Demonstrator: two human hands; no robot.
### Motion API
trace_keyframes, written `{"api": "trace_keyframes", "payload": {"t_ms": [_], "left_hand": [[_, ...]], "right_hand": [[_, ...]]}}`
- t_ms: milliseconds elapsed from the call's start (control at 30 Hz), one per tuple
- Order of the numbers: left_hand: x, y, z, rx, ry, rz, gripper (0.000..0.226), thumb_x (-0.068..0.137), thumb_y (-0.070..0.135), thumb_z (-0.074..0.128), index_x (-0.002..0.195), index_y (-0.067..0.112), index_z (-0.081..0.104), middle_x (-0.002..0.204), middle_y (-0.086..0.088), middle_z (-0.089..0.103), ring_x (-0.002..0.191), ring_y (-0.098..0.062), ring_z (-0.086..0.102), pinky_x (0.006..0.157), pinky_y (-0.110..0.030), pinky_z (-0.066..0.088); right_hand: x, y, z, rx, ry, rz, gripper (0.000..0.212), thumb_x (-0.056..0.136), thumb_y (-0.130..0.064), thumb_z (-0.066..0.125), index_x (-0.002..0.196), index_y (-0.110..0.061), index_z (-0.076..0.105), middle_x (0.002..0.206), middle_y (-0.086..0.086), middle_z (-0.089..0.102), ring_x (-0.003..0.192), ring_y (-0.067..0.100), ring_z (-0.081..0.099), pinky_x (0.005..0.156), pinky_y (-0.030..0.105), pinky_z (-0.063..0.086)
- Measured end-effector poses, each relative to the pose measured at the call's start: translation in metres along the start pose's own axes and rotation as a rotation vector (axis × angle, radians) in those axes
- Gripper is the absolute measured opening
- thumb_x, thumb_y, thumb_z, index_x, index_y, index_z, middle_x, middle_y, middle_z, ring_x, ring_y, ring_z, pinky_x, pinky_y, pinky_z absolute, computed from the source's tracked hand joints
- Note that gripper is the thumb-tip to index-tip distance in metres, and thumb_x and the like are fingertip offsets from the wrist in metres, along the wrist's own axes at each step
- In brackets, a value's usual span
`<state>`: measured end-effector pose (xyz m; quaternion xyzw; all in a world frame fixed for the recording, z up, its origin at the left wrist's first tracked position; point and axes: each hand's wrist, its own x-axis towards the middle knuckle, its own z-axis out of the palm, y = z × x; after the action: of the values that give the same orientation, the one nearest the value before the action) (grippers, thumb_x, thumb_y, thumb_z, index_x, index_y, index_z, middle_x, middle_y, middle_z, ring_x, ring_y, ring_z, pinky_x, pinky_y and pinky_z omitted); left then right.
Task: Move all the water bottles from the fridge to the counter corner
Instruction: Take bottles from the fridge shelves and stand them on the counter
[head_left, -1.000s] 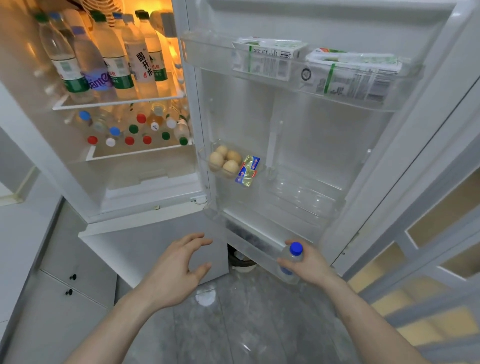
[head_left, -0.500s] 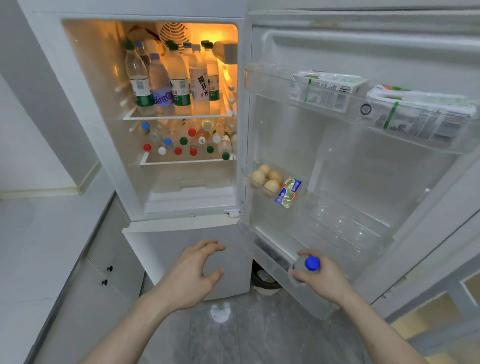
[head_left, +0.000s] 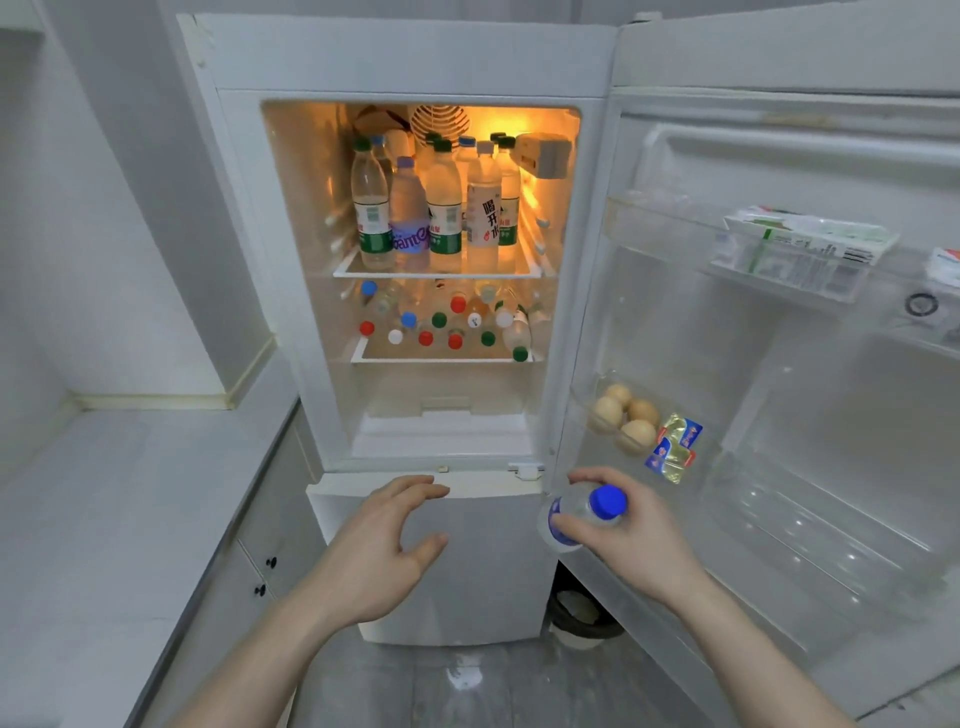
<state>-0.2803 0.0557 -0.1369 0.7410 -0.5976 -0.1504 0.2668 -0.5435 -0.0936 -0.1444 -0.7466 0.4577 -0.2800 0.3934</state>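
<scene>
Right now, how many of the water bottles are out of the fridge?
Barely started. The counter on the left shows no bottles yet. The right hand grips one blue-capped bottle by the open door; the left hand holds nothing. Both lit shelves are still full: upright bottles on top, many caps below.

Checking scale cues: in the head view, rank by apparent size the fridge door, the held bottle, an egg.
1. fridge door
2. bottle in the right hand; near the camera, looks bigger
3. egg
</scene>
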Motion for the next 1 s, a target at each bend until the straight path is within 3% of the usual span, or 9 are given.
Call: {"api": "trace_keyframes", "payload": {"t_ms": [67, 200, 300, 367, 500, 667, 833, 933, 1000], "left_hand": [[0.005, -0.013, -0.013, -0.014, 0.024, 0.000, 0.047, 0.096, 0.038, 0.066, 0.141, 0.038, 0.053, 0.150, 0.025, 0.042, 0.141, 0.001, 0.037, 0.109, -0.012, 0.024], [0.017, -0.036, -0.041, -0.033, 0.055, 0.015, 0.046, 0.095, 0.038, 0.067, 0.139, 0.040, 0.054, 0.151, 0.025, 0.042, 0.143, 0.001, 0.036, 0.116, -0.024, 0.032], [0.028, -0.048, -0.067, -0.032, 0.069, 0.028, 0.046, 0.095, 0.039, 0.067, 0.139, 0.041, 0.054, 0.150, 0.027, 0.041, 0.142, 0.002, 0.036, 0.114, -0.030, 0.039], [0.040, -0.055, -0.090, -0.008, 0.084, 0.049, 0.046, 0.095, 0.040, 0.067, 0.139, 0.042, 0.054, 0.150, 0.027, 0.041, 0.141, 0.001, 0.037, 0.115, -0.027, 0.035], [0.079, -0.057, -0.138, 0.024, 0.106, 0.110, 0.046, 0.094, 0.038, 0.068, 0.139, 0.038, 0.055, 0.145, 0.026, 0.045, 0.132, 0.007, 0.039, 0.108, -0.017, 0.029], [0.134, -0.053, -0.180, 0.033, 0.136, 0.128, 0.046, 0.091, 0.033, 0.072, 0.135, 0.031, 0.060, 0.137, 0.018, 0.053, 0.123, -0.002, 0.050, 0.099, -0.021, 0.038], [0.187, -0.055, -0.200, -0.040, 0.151, 0.060, 0.048, 0.089, 0.032, 0.075, 0.134, 0.028, 0.058, 0.127, 0.011, 0.053, 0.115, -0.009, 0.054, 0.087, -0.025, 0.043], [0.224, -0.058, -0.209, -0.086, 0.181, 0.037, 0.053, 0.088, 0.027, 0.075, 0.137, 0.022, 0.056, 0.133, 0.007, 0.054, 0.114, -0.012, 0.054, 0.089, -0.027, 0.045], [0.252, -0.062, -0.213, -0.063, 0.202, 0.031, 0.061, 0.086, 0.026, 0.075, 0.142, 0.020, 0.051, 0.140, 0.002, 0.052, 0.116, -0.013, 0.053, 0.092, -0.028, 0.046]], "right_hand": [[0.009, -0.016, 0.011, 0.021, 0.007, -0.019, 0.038, 0.071, -0.036, 0.091, 0.103, -0.041, 0.072, 0.080, -0.014, 0.070, 0.073, 0.001, 0.061, 0.069, 0.013, 0.047], [0.027, -0.046, 0.031, 0.058, 0.023, -0.050, 0.040, 0.067, -0.041, 0.090, 0.103, -0.042, 0.073, 0.093, -0.014, 0.076, 0.089, 0.005, 0.070, 0.082, 0.029, 0.058], [0.042, -0.067, 0.043, 0.090, 0.034, -0.073, 0.041, 0.066, -0.042, 0.090, 0.103, -0.042, 0.073, 0.097, -0.015, 0.076, 0.090, 0.009, 0.071, 0.084, 0.038, 0.061], [0.054, -0.084, 0.051, 0.112, 0.041, -0.079, 0.044, 0.065, -0.045, 0.090, 0.105, -0.042, 0.073, 0.097, -0.013, 0.076, 0.087, 0.014, 0.072, 0.081, 0.045, 0.063], [0.076, -0.122, 0.057, 0.139, 0.068, -0.106, 0.040, 0.069, -0.039, 0.092, 0.104, -0.041, 0.072, 0.097, -0.012, 0.075, 0.087, 0.015, 0.073, 0.071, 0.045, 0.065], [0.103, -0.161, 0.060, 0.166, 0.130, -0.152, 0.040, 0.069, -0.039, 0.091, 0.104, -0.040, 0.072, 0.101, -0.015, 0.074, 0.094, 0.010, 0.072, 0.076, 0.048, 0.064], [0.134, -0.186, 0.061, 0.179, 0.159, -0.205, 0.039, 0.072, -0.034, 0.092, 0.104, -0.039, 0.071, 0.102, -0.017, 0.073, 0.096, 0.011, 0.072, 0.073, 0.040, 0.065], [0.157, -0.195, 0.062, 0.184, 0.163, -0.238, 0.039, 0.072, -0.033, 0.093, 0.103, -0.039, 0.070, 0.099, -0.021, 0.073, 0.093, 0.007, 0.072, 0.068, 0.031, 0.062], [0.179, -0.195, 0.064, 0.200, 0.160, -0.242, 0.042, 0.072, -0.035, 0.093, 0.107, -0.040, 0.069, 0.102, -0.019, 0.073, 0.097, 0.008, 0.071, 0.071, 0.032, 0.064]]}}
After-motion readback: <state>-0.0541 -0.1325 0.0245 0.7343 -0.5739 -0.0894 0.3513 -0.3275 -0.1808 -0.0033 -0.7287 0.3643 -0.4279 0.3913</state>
